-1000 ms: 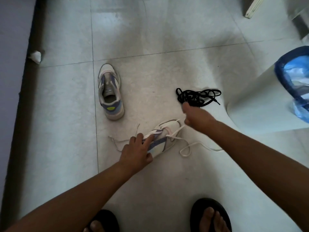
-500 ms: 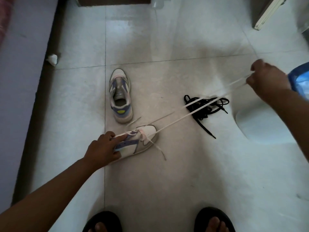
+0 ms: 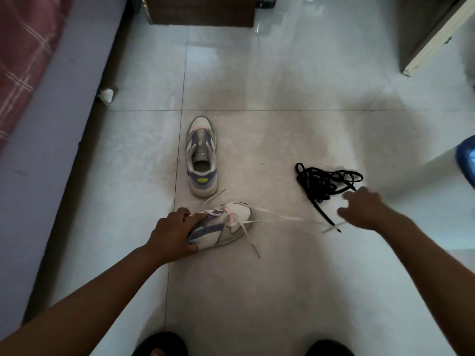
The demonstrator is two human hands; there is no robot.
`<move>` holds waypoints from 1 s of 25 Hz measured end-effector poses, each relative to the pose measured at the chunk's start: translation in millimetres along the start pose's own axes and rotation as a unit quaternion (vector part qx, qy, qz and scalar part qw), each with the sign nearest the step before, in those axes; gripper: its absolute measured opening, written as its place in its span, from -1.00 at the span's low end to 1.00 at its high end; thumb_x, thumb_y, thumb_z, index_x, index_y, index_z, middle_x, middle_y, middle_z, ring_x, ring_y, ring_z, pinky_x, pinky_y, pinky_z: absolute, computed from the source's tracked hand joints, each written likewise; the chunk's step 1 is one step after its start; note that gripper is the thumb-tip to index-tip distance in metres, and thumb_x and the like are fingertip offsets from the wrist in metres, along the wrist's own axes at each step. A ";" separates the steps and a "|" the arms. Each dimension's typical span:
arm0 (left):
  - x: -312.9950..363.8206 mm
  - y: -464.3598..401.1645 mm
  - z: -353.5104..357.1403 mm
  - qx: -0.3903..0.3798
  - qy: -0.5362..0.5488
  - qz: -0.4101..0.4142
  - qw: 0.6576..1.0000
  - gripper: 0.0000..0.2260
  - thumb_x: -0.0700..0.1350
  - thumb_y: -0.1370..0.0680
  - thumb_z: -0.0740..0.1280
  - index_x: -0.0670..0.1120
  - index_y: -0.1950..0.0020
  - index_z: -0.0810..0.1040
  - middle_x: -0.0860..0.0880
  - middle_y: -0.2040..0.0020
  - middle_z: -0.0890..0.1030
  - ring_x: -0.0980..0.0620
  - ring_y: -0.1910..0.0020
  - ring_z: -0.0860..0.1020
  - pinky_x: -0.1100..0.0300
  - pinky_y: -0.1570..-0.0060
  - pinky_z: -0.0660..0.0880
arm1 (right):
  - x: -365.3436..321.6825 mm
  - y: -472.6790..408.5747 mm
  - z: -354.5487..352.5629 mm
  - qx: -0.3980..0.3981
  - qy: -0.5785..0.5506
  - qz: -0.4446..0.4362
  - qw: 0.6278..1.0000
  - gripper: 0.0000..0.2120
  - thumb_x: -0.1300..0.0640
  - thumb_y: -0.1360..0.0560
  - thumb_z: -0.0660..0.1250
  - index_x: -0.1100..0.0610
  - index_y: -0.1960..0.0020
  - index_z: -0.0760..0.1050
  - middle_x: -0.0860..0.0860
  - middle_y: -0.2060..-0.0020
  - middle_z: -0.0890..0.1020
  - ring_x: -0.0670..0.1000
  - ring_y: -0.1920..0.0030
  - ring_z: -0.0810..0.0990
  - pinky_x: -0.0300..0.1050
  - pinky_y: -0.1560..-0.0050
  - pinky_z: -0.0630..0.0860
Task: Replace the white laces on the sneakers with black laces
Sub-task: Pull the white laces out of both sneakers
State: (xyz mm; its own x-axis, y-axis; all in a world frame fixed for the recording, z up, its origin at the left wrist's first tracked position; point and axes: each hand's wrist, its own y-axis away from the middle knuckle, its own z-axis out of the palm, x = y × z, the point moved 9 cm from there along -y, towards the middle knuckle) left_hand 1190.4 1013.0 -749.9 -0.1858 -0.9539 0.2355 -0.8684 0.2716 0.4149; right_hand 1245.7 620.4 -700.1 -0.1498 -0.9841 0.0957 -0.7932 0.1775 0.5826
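On the tiled floor the near sneaker (image 3: 231, 224), white and purple, lies tilted on its side, and my left hand (image 3: 172, 232) is shut on its heel end. A white lace (image 3: 285, 219) still hangs from its front eyelets and trails right across the floor, blurred at its far end. My right hand (image 3: 359, 209) hovers just above that end with fingers apart and nothing in it. Just beyond that hand lies the tangled pile of black laces (image 3: 326, 181). The second sneaker (image 3: 201, 158) stands upright farther off, with no lace in it.
A bed (image 3: 38, 124) with a red checked cloth runs along the left. A wooden cabinet (image 3: 200, 9) stands at the top, a blue bin (image 3: 466, 158) at the right edge, a crumpled white scrap (image 3: 106, 95) by the bed. My sandalled feet (image 3: 159, 345) are at the bottom.
My right hand came down from the upper right, where it held the white lace taut, to just above the floor by the black laces. The lace now lies slack, out of that hand.
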 end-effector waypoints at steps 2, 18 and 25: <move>-0.3 0.0 0.0 0.004 0.004 0.001 1.000 -0.30 0.14 -0.38 0.40 0.13 -0.48 0.23 -0.04 -0.24 0.41 -0.02 -0.11 0.47 0.18 0.00 0.43 | -72.4 4.4 26.9 -0.023 -0.083 -0.146 0.985 -0.36 0.02 -0.50 0.34 0.11 -0.49 0.17 0.18 -0.45 0.21 0.13 -0.45 0.18 -0.06 -0.42 0.17; -3.9 -0.7 4.4 0.034 -0.011 -0.009 0.999 -0.32 0.17 -0.37 0.39 0.17 -0.46 0.25 -0.03 -0.25 0.40 -0.03 -0.13 0.47 0.16 0.00 0.38 | -157.8 12.6 80.6 -0.107 -0.155 -0.258 0.948 -0.80 0.10 -0.58 0.20 0.12 -0.14 0.50 0.08 0.01 0.59 0.09 0.01 0.53 -0.14 0.06 0.38; -3.6 -0.9 4.8 0.034 0.001 -0.006 0.999 -0.33 0.15 -0.36 0.40 0.15 -0.45 0.28 -0.04 -0.24 0.42 -0.04 -0.10 0.48 0.18 0.03 0.37 | -171.4 5.6 110.5 -0.144 -0.044 -0.232 0.961 -0.76 -0.07 -0.52 0.29 0.07 -0.06 0.47 0.09 -0.10 0.58 0.13 -0.15 0.53 -0.12 0.05 0.36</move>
State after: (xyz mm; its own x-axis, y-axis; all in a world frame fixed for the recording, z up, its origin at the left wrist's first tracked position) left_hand 1189.6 1015.6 -755.4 -0.1745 -0.9567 0.2328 -0.8999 0.2509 0.3566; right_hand 1201.8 791.3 -802.5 0.1199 -0.9496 -0.2895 -0.5922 -0.3025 0.7468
